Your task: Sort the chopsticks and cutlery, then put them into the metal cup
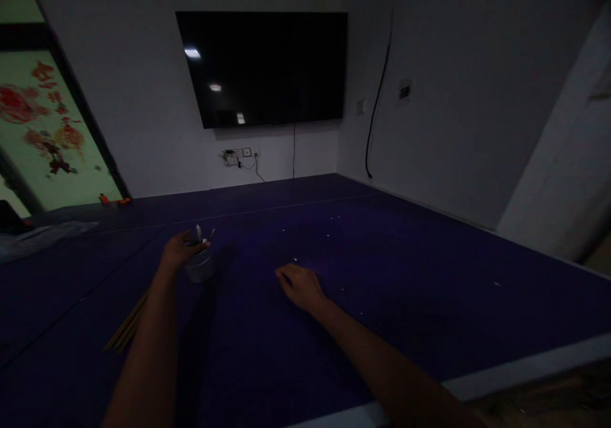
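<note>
My left hand [177, 249] is at the top of a small greyish cup [199, 267], its fingers bent over the rim and seeming to grip it. Several thin things stick up from the cup, among them one with a pale, rounded end [198, 231]; their kind is too dark to make out. My right hand [300, 285] rests low over the purple surface [267, 351], thumb and fingertips brought together in a pinch. Whatever may be between those fingertips is too small to see. Just beyond it lies a tiny white scrap [294, 260].
Thin brown sticks [126, 326] lie beside my left forearm. More white bits [328, 235] are scattered ahead. Clear plastic sheeting [42, 237] and orange-handled items [123, 202] lie far left. A dark television [277, 65] hangs above sockets; a black cable [379, 90] runs down the right wall.
</note>
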The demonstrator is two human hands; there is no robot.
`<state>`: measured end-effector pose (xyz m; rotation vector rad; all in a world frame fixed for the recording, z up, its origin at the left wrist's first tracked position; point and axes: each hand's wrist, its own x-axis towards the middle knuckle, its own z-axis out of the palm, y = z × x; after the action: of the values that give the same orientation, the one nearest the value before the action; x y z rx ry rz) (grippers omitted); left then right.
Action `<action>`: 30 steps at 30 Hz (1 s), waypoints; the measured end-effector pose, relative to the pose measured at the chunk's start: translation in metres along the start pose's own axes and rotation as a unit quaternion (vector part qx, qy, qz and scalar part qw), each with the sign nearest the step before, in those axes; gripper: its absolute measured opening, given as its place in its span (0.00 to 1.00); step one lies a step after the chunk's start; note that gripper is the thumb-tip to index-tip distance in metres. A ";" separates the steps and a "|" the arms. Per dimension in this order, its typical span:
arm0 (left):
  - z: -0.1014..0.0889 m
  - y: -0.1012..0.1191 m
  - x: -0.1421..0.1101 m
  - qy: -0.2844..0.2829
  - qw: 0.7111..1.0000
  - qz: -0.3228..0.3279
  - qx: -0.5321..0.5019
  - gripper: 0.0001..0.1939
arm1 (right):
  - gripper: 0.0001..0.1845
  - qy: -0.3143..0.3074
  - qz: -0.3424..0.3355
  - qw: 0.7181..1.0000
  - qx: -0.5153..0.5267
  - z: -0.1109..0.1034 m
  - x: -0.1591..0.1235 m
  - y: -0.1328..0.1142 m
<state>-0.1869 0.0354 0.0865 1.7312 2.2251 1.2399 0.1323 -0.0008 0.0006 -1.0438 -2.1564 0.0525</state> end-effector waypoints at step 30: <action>0.005 0.013 0.004 -0.079 0.975 0.000 0.209 0.21 | 0.16 -0.008 -0.003 1.000 0.003 0.000 0.001 0.000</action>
<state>-0.1753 0.0419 0.0928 1.8776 2.5160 0.6298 0.1314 -0.0001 0.0011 -1.0375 -2.1718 0.0643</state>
